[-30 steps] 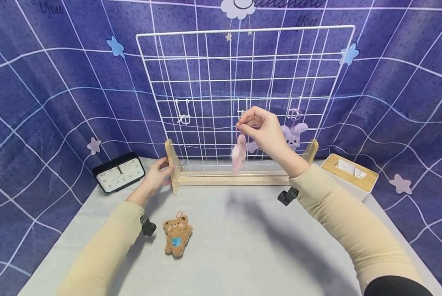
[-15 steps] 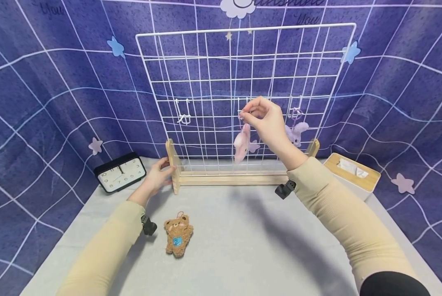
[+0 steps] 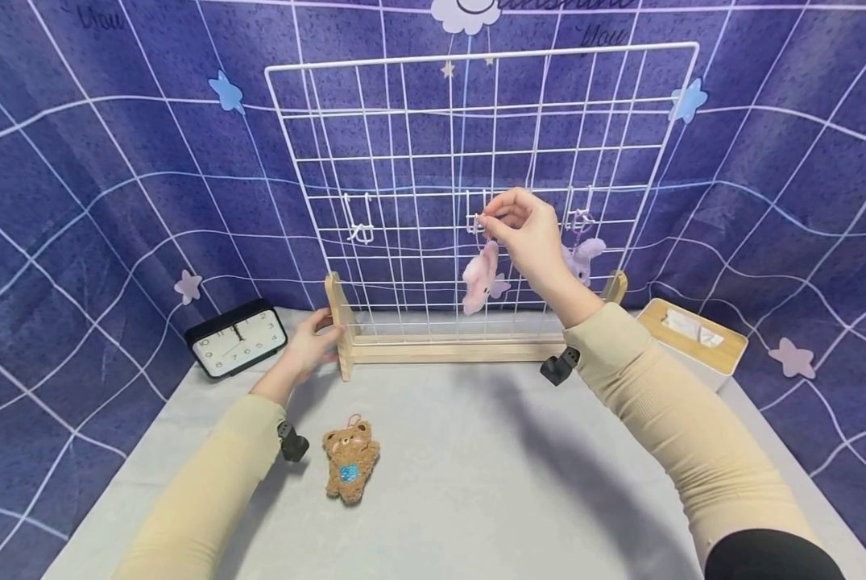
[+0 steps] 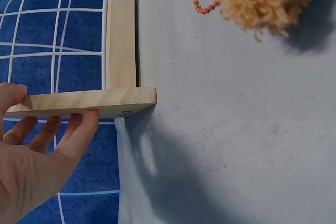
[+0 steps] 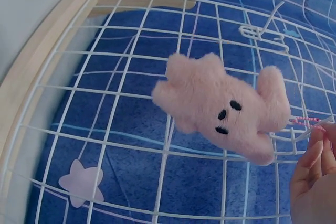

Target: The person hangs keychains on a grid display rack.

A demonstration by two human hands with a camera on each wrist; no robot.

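Observation:
My right hand (image 3: 530, 238) pinches the pink bead chain (image 5: 307, 121) of a pink bunny plush keychain (image 3: 480, 278) in front of the white wire grid rack (image 3: 425, 153). The chain is by the middle white hook (image 3: 472, 223); whether it is over the hook's prong I cannot tell. In the right wrist view the bunny (image 5: 226, 108) hangs with its face showing. At the rack's left end my left hand (image 3: 309, 346) holds the wooden side support (image 4: 89, 99) between thumb and fingers. A purple bunny keychain (image 3: 583, 259) hangs from the right hook, partly behind my right hand.
A brown bear keychain (image 3: 350, 463) lies on the grey tabletop (image 3: 462, 483). The left hook (image 3: 360, 229) bears nothing. A black clock (image 3: 237, 342) stands at left, and a tissue box with a wooden lid (image 3: 694, 330) at right. Blue patterned cloth surrounds the table.
My right hand has risen and moved slightly right, bringing the pink bunny up to the middle hook. The bunny has turned a little. My left hand stays on the wooden support.

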